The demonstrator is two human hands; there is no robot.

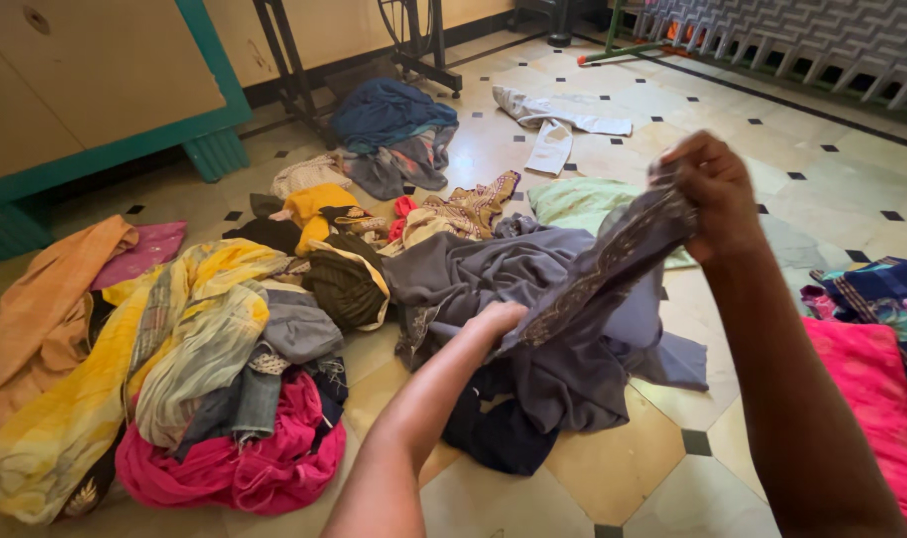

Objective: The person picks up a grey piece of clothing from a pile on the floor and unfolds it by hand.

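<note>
- The right hand [714, 194] is raised above the floor, its grip pinching shut on the upper edge of a grey patterned cloth [598, 274].
- The left hand [495, 321] is lower and nearer the pile, its grip bunching tight around the other end of the same cloth, so the fabric is stretching as a slanted band between the two hands.
- The rest of the grey cloth is trailing down onto the tiled floor [613, 468], spreading over a dark navy garment [493, 433] lying just under the left forearm.
- Just left of that, an olive striped bundle [346, 284] is sitting against a grey-blue folded piece [299, 329].
- Further left, a yellow and white sari [174, 339] is draping over a bright pink heap [264, 468], with an orange cloth [45, 309] lying at the far left edge.
- Behind the grey cloth, a mustard printed fabric [468, 209] and a pale green cloth [583, 204] are lying on the floor.
- Further back, a blue garment [388, 115] is heaped near the black metal stand [294, 70], and a white garment [558, 120] is spread well apart from it.
- At the right edge, a pink cloth [867, 399] and a blue patterned cloth [887, 294] are lying side by side.
- A teal-framed cabinet [105, 90] is standing at the upper left.
</note>
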